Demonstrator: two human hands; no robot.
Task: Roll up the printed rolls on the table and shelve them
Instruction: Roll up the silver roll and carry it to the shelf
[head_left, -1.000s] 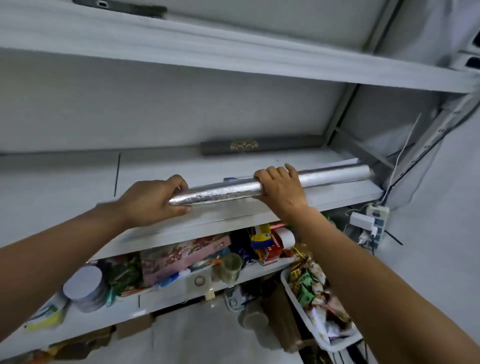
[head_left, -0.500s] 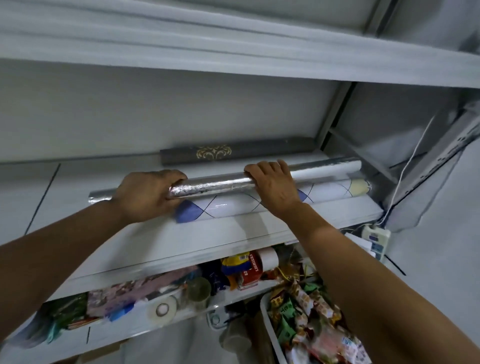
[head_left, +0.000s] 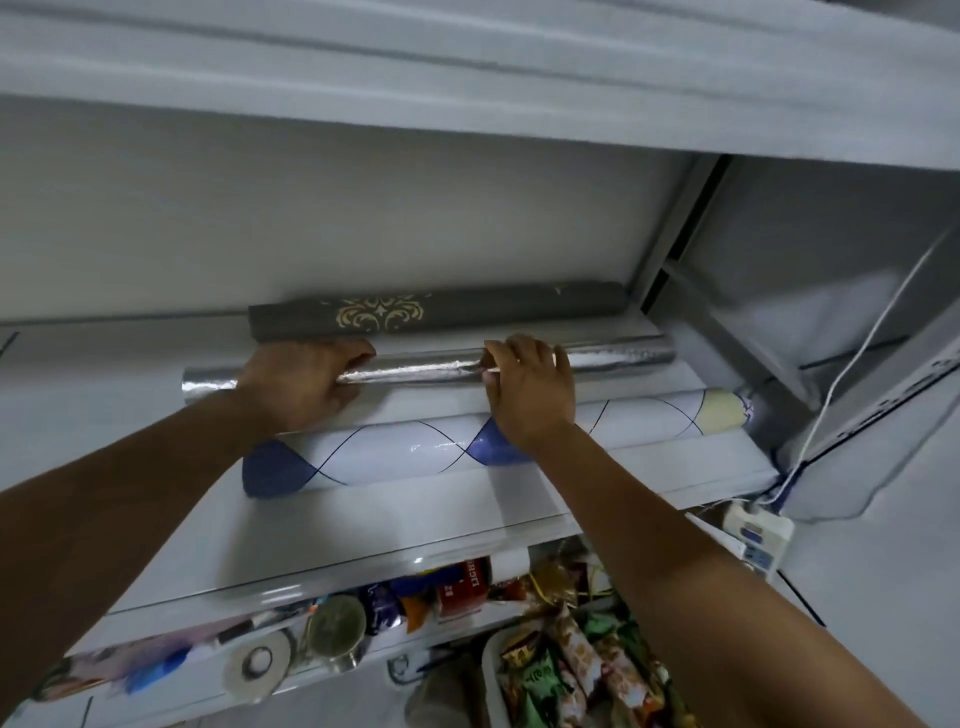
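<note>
L grip (head_left: 304, 387) + R grip (head_left: 532, 397) curled round silver roll (head_left: 415, 366)

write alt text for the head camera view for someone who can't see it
A left hand and a right hand grip a silver roll on a white shelf, between a grey roll with a gold ornament behind and a blue-and-white patterned roll in front.

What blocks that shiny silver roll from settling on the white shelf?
Nothing visible does. The left hand and right hand hold the shiny silver foil roll over a bare strip of white shelf, between the grey roll with gold ornament behind and the white roll with blue diamonds in front.
</note>
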